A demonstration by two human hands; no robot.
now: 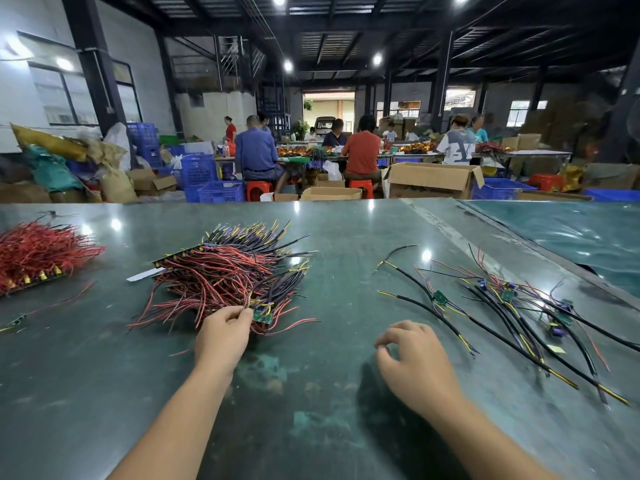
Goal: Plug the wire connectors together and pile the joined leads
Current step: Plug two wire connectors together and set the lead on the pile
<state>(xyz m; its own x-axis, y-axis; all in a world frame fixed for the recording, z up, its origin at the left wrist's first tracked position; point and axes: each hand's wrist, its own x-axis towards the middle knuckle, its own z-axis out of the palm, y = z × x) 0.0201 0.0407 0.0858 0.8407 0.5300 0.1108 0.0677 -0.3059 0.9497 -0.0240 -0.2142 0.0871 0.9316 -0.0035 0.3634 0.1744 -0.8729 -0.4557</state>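
On the glossy green table (329, 393), left hand (221, 336) pinches a wiry red-black bundle (228, 275); right hand (412, 358) loosely curled, empty.

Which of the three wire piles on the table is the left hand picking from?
The middle pile, red and black leads; the left hand pinches a small green board at its near edge.

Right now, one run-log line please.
left hand: pinching small green board at central wire pile | right hand: empty, curled | joined leads: right
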